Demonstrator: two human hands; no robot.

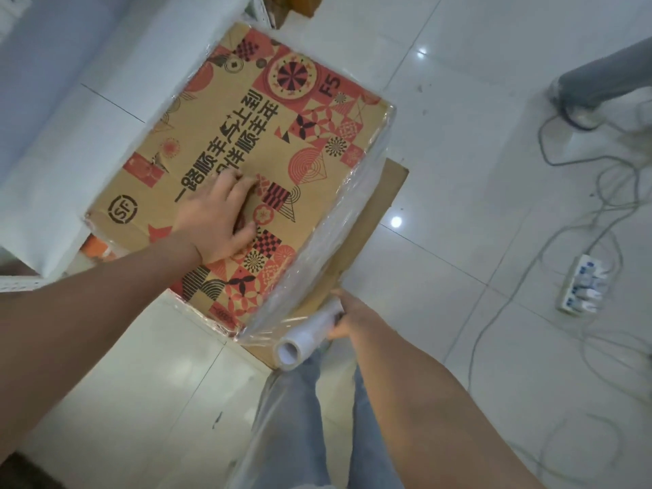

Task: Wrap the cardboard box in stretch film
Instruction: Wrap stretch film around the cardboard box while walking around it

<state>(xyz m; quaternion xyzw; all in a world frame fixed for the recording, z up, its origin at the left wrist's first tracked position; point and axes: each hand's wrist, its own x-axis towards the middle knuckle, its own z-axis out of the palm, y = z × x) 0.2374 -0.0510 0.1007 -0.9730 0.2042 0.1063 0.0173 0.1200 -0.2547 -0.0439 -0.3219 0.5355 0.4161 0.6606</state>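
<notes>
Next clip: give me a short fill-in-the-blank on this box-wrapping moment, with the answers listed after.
1. The left hand presses flat on the ____ face of the cardboard box.
2. The right hand grips the roll of ____.
3. Film runs from the roll onto the box's ____ side.
4. A white power strip lies on the tiled ____.

Answers: top; stretch film; right; floor

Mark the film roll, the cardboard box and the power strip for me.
film roll (310, 333): head view, on the white wound film between the open core end and the right hand's grip.
cardboard box (225, 111): head view, on the printed top face.
power strip (584, 282): head view, on its white casing.
</notes>
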